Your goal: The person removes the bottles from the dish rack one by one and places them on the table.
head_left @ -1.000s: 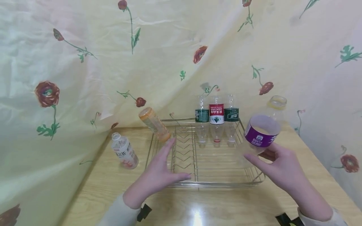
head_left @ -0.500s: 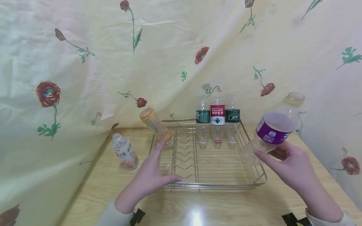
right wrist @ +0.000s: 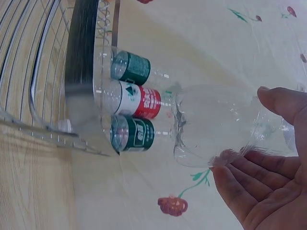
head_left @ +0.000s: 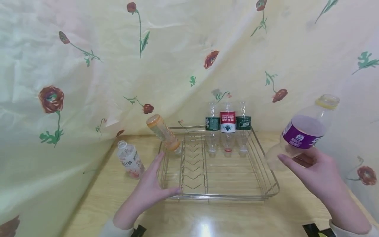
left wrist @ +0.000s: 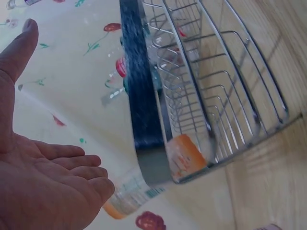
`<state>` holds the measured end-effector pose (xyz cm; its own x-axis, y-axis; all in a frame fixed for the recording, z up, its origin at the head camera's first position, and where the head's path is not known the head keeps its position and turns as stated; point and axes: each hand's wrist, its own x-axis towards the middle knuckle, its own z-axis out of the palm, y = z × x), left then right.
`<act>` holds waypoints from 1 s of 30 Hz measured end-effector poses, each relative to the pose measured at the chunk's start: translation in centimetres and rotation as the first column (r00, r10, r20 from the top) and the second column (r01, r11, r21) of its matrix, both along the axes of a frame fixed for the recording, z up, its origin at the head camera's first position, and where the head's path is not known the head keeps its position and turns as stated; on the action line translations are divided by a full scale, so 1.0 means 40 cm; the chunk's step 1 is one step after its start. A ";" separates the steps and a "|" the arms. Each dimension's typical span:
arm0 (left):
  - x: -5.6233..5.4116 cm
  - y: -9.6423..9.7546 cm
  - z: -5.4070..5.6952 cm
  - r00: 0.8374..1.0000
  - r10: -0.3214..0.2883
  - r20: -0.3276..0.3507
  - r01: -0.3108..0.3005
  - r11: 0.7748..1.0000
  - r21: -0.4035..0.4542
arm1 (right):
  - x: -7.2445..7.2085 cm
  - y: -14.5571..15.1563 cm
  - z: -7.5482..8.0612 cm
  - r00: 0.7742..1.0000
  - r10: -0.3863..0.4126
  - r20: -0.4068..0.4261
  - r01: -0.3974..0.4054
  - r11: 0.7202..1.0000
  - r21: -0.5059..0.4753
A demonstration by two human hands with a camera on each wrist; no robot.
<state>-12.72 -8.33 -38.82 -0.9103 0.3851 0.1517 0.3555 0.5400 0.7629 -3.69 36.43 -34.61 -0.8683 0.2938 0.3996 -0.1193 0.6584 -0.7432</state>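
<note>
My right hand [head_left: 316,171] grips a clear bottle with a purple label [head_left: 302,133] low on its body, beyond the rack's right side. The bottle leans with its uncapped mouth up and to the right; its clear lower body [right wrist: 216,127] shows between thumb and fingers in the right wrist view. My left hand [head_left: 148,186], thumb and fingers spread and holding nothing, is at the front left corner of the wire dish rack [head_left: 225,198]. An orange-ended bottle [head_left: 163,131] leans in the rack's back left part, beyond the left fingertips.
Three bottles stand neck down along the rack's back: one green-labelled [head_left: 212,123], one red-and-white [head_left: 227,122], another green-labelled [head_left: 243,123]. Left of the rack, a clear bottle with a white and pink label [head_left: 130,159] stands on the wooden table [head_left: 177,217]. Flowered cloth [head_left: 177,65] hangs behind.
My right hand has moved right with the purple-labelled bottle, away from the rack. My left hand has drawn left and toward me, away from the orange-ended bottle.
</note>
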 end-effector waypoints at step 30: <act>-0.042 -0.068 -0.102 0.998 -0.002 0.062 0.004 1.000 -0.019 | -0.046 0.138 -0.091 0.990 -0.082 0.117 0.068 0.990 0.120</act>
<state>-14.41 -11.07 -42.91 -0.9166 0.3901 0.0876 0.3096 0.5541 0.7728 -5.51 41.94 -38.27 -0.8896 0.3179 0.3279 0.0197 0.7440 -0.6679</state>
